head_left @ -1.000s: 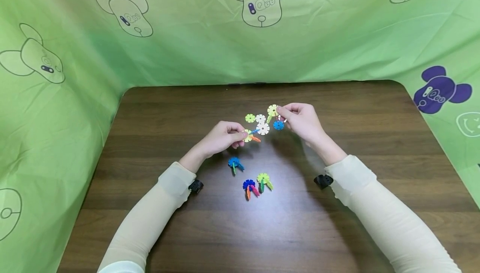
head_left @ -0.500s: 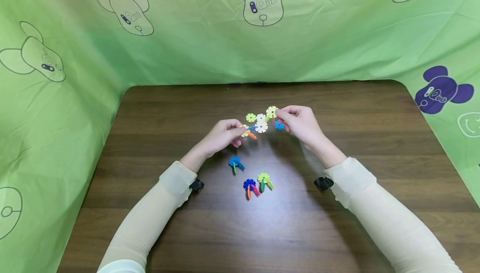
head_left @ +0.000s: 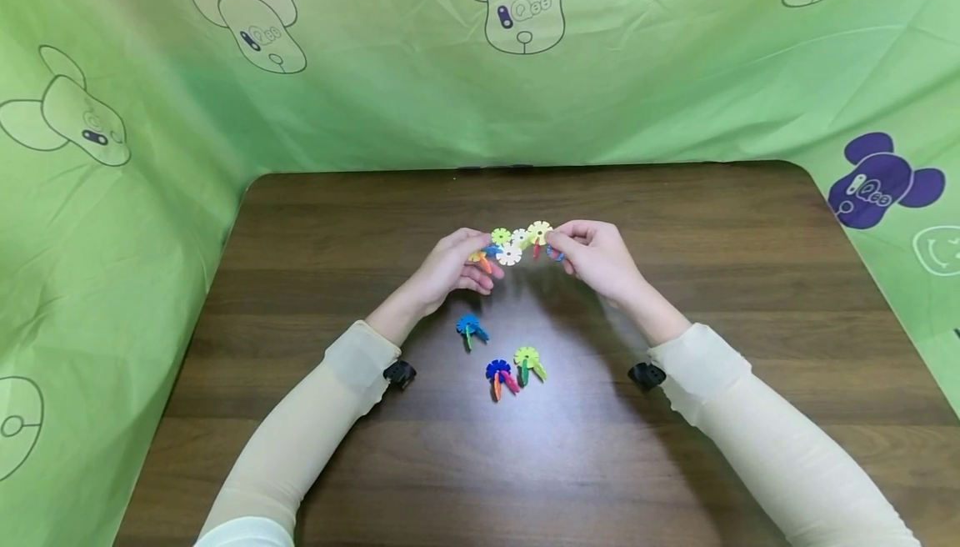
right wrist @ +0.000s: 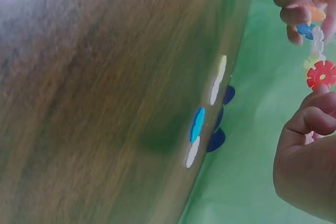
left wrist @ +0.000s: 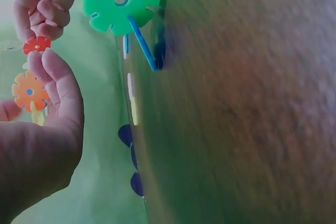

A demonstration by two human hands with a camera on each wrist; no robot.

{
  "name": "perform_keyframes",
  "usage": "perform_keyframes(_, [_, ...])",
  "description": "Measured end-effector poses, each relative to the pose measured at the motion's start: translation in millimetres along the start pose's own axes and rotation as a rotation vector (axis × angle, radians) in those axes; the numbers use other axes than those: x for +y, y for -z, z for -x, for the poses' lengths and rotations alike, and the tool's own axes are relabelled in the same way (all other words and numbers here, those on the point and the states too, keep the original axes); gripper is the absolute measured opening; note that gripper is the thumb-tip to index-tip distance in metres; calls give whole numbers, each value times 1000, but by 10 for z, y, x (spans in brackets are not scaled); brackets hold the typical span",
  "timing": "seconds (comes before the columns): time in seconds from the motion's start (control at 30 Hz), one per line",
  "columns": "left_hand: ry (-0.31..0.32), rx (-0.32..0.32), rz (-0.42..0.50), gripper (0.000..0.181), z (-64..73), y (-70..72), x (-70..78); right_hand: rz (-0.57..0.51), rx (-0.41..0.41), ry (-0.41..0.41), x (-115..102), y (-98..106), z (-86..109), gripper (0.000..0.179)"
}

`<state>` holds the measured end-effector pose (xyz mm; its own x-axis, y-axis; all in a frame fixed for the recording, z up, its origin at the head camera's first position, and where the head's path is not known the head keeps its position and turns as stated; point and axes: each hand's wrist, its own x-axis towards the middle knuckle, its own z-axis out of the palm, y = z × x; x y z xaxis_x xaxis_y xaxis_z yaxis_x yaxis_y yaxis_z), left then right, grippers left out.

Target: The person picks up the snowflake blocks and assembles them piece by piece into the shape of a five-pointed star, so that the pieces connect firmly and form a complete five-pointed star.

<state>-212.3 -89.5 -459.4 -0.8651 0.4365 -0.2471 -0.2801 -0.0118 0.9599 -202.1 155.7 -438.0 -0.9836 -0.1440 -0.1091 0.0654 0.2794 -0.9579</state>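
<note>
My left hand (head_left: pixel 453 268) and right hand (head_left: pixel 596 255) hold opposite ends of one chain of linked snowflake discs. An orange disc (left wrist: pixel 23 90) is at the left hand, with the thumb above and some fingers spread below. A white disc (head_left: pixel 508 254) stands mid-chain, beside a blue disc (right wrist: pixel 304 31). The right thumb and fingers pinch the other end, at a pale yellow disc (head_left: pixel 539 233) and a red disc (right wrist: pixel 318 72). Fingers cover parts of both ends. The chain is above the table in the wrist views.
Behind the chain, a light green disc (head_left: pixel 500 236) and a white disc (head_left: pixel 519 237) lie on the table (head_left: pixel 337 222). Nearer stand a blue cluster (head_left: pixel 468 326), a dark blue cluster (head_left: pixel 498 370) and a yellow-green cluster (head_left: pixel 527 358). Green cloth (head_left: pixel 375 97) surrounds the table.
My left hand has shifted right and tilted, its fingers spreading below the chain. The right hand has come slightly left and nearer, so the hands are closer together. The clusters on the table stay put.
</note>
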Motion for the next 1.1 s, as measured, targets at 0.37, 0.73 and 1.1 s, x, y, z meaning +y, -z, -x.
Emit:
perform_keyframes(0.37, [0,3,-71,24,-5,-7,-35,42,-38,28,16,-12,46,25])
perform_keyframes(0.73, [-12,-10,-19,22,14,-70,-54,142,-58,142,50,-6,78,27])
perform_keyframes(1.1, [-18,25,50,22,8,-80,-70,167,-46,205,77,-51,73,24])
